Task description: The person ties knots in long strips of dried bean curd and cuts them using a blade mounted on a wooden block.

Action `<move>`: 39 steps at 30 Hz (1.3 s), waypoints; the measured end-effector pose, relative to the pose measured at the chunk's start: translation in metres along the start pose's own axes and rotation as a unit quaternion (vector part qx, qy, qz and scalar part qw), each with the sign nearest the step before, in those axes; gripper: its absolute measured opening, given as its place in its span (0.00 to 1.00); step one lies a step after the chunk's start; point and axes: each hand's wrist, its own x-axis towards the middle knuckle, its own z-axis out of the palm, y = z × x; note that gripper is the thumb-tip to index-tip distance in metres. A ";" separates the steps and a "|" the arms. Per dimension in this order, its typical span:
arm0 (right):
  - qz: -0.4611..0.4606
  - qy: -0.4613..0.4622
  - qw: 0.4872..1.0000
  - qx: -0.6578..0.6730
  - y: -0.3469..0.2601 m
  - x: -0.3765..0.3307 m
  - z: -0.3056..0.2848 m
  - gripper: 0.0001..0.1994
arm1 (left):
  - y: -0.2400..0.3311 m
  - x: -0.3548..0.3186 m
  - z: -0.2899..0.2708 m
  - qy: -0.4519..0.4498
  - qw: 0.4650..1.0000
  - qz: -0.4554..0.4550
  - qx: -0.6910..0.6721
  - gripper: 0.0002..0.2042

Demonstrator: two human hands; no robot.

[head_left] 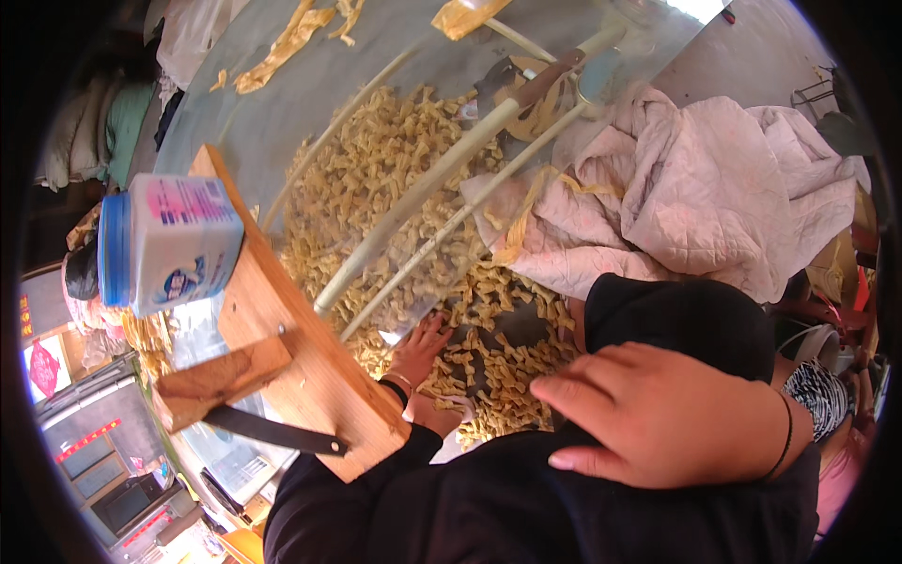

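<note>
Small tan knotted pieces (pixel 385 179), looking like tied strips of dried tofu skin, lie in a big pile seen partly through a clear tabletop (pixel 282 56). My left hand (pixel 419 355) reaches down beside the wooden board, fingers stretched onto the near part of the pile, with nothing visibly gripped. In front of my body, my right hand (pixel 648 414) hangs in the air, thumb apart from the fingers and nothing seen in it. Several loose knots (pixel 503 385) lie on the dark surface between the two hands.
A wooden board (pixel 310 348) with a black strip (pixel 277 430) fixed to it stands at left. Against it is a white tub (pixel 183 240) with a blue lid. A pink quilted cloth (pixel 695 188) lies bunched at right. Pale bars (pixel 423 193) cross above the pile.
</note>
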 end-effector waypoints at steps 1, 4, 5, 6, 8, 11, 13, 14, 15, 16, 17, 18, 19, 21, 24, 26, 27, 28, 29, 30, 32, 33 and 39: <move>-0.005 -0.003 1.000 0.016 -0.002 0.002 0.001 0.22 | -0.007 0.005 0.011 -0.049 0.997 -0.042 -0.053 0.28; -0.007 -0.027 1.000 0.004 -0.001 0.009 -0.003 0.22 | 0.007 0.015 0.033 -0.107 0.964 -0.162 -0.183 0.27; -0.004 -0.035 0.999 0.013 0.000 0.011 -0.002 0.21 | 0.020 0.015 0.036 -0.092 0.960 -0.178 -0.197 0.26; 0.018 -0.024 0.999 0.013 0.003 0.007 0.000 0.22 | 0.023 0.032 0.035 -0.075 0.965 -0.163 -0.193 0.26; 0.012 -0.046 0.999 0.016 0.000 0.008 -0.002 0.22 | 0.028 0.040 0.035 -0.039 0.961 -0.197 -0.189 0.26; 0.023 -0.052 0.998 -0.006 0.002 0.008 -0.004 0.22 | 0.006 0.074 0.032 -0.019 0.956 -0.258 -0.137 0.26; 0.021 -0.022 1.000 -0.001 0.001 0.009 -0.003 0.22 | -0.006 0.087 0.028 -0.001 0.944 -0.321 -0.081 0.26; 0.017 -0.010 1.000 0.002 0.001 0.010 -0.002 0.22 | -0.009 0.084 0.030 0.012 0.930 -0.362 -0.056 0.26; 0.019 -0.032 0.999 0.005 -0.001 0.011 -0.003 0.24 | -0.008 0.084 0.035 0.030 0.922 -0.382 -0.052 0.26; 0.019 -0.055 0.998 0.008 -0.003 0.013 -0.007 0.26 | -0.004 0.077 0.040 0.060 0.912 -0.401 -0.052 0.26; 0.018 -0.078 0.997 0.011 -0.005 0.015 -0.009 0.28 | 0.002 0.069 0.050 0.093 0.910 -0.396 -0.076 0.26; 0.020 -0.078 0.997 0.010 -0.004 0.014 -0.008 0.28 | 0.009 0.068 0.048 0.144 0.909 -0.361 -0.154 0.26; 0.021 -0.079 0.997 0.009 -0.004 0.012 -0.006 0.28 | 0.016 0.066 0.045 0.186 0.899 -0.321 -0.232 0.26; 0.020 -0.079 0.997 0.009 -0.003 0.009 -0.005 0.29 | 0.041 0.057 0.028 0.198 0.951 -0.142 -0.191 0.25; 0.016 -0.083 0.996 0.012 -0.002 0.010 -0.004 0.28 | 0.047 0.074 0.016 0.172 0.926 0.036 -0.335 0.24; 0.020 -0.086 0.996 0.017 -0.002 0.009 -0.005 0.28 | 0.027 0.113 0.016 0.095 0.931 0.033 -0.350 0.24; 0.013 -0.089 0.996 0.018 -0.003 0.010 -0.006 0.28 | 0.005 0.127 0.023 0.100 0.899 -0.076 -0.420 0.22; 0.019 -0.087 0.996 0.021 -0.004 0.009 -0.006 0.28 | -0.022 0.146 0.033 0.099 0.853 -0.171 -0.483 0.19; 0.012 -0.092 0.995 0.021 -0.007 0.011 -0.006 0.28 | -0.046 0.160 0.061 0.137 0.969 -0.159 -0.127 0.17; 0.007 -0.096 0.995 0.008 -0.008 0.013 -0.005 0.28 | -0.060 0.171 0.085 0.149 0.950 -0.125 0.246 0.16; 0.020 -0.107 0.994 0.001 -0.005 0.012 -0.005 0.29 | -0.048 0.177 0.064 0.144 0.969 -0.201 -0.011 0.17; 0.037 -0.094 0.995 0.007 -0.004 0.008 -0.005 0.29 | -0.037 0.177 0.036 0.143 0.938 -0.227 -0.221 0.19; 0.092 0.003 0.996 -0.008 -0.015 0.001 -0.014 0.31 | 0.033 0.102 -0.032 0.110 0.923 0.078 -0.362 0.15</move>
